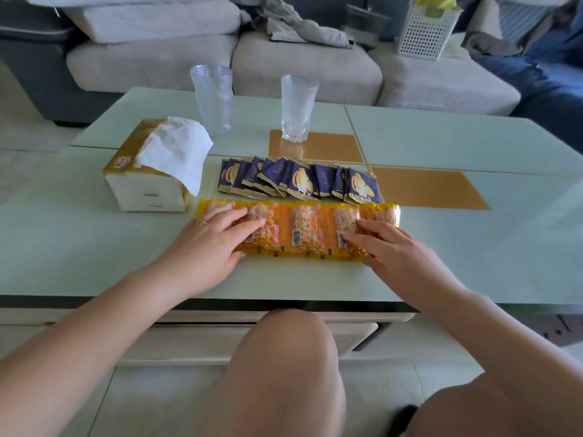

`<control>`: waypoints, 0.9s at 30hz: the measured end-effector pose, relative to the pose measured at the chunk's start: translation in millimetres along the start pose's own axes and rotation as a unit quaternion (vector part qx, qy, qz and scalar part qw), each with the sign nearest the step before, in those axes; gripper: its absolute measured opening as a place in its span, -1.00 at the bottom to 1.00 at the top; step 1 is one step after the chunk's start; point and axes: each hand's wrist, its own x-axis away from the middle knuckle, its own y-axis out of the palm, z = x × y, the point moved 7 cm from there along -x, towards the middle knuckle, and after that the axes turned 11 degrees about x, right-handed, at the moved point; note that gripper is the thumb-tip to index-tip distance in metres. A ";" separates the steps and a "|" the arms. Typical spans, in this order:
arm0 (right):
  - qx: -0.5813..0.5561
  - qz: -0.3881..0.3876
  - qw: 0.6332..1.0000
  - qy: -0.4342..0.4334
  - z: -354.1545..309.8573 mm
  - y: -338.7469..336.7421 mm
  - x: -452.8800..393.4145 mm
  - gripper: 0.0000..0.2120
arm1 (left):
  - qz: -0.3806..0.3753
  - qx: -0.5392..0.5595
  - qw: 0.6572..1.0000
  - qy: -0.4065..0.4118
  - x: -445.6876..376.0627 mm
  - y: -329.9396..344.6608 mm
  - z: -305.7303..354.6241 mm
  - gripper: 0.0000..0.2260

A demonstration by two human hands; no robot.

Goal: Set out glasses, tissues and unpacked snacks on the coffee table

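Note:
A row of yellow snack packets (303, 230) lies across the near part of the coffee table (457, 234). My left hand (208, 247) rests flat on the row's left end, fingers spread. My right hand (397, 250) lies flat on its right end. Behind them stands a row of several purple snack sachets (299, 179). A gold tissue pack (148, 175) with a tissue sticking out sits at the left. Two clear glasses stand further back, one (213, 99) to the left and one (296, 108) in the middle.
A grey sofa (299, 64) runs behind the table, with crumpled cloth, a clear container (364, 25) and a white perforated basket (426, 28) on it. A person in jeans (549, 77) sits at the far right. My knees are under the table's near edge.

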 end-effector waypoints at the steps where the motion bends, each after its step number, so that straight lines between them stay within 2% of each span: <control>1: 0.003 0.004 1.000 0.002 0.9 -0.5 -1.5 -0.50 | -0.004 0.001 1.000 0.000 -3.3 1.3 -1.7 -0.46; 18: -0.023 -0.011 0.999 0.032 22.7 9.4 -22.8 -0.55 | -0.016 0.004 1.000 -0.020 -33.5 6.4 -9.1 -0.46; 24: -0.069 -0.074 0.994 0.049 31.3 8.7 -27.9 -0.56 | -0.045 -0.052 0.997 -0.048 -38.3 2.3 -3.2 -0.43; 25: -0.095 -0.075 0.991 0.061 32.8 2.4 -28.5 -0.55 | -0.028 -0.048 0.998 -0.034 -41.0 -3.9 3.7 -0.40; 27: -0.155 -0.030 0.982 0.098 42.0 -18.2 -29.9 -0.54 | 0.022 0.003 1.000 -0.001 -47.5 -24.1 24.7 -0.31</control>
